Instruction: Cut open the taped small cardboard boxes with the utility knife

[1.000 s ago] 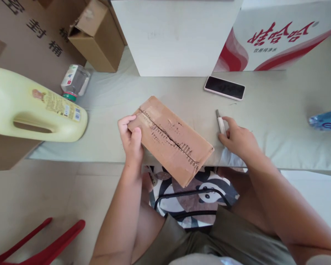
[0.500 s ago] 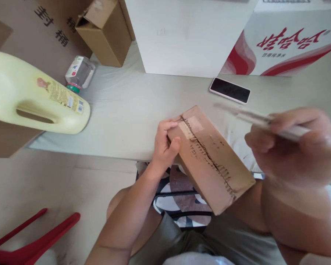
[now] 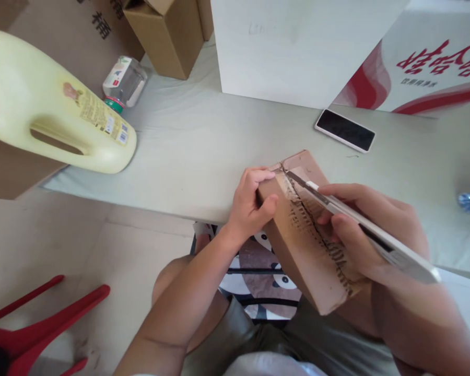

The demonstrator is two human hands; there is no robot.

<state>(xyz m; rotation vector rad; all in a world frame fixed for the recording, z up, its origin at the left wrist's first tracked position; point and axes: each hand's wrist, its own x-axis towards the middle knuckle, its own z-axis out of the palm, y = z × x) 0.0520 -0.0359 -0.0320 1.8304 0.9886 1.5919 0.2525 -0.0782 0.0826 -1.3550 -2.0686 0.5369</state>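
Left grip [image 3: 251,204] on one cardboard box [image 3: 297,250]; right grip [image 3: 387,216], one knife [image 3: 397,254]

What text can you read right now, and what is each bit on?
"桶": brown cardboard carton, top left.
"娃哈哈", red, upside down: white and red carton.
Unreadable, too small: the grey line below it; the labels on the yellow jug and small bottle.
None visible on the cardboard box in the left hand.
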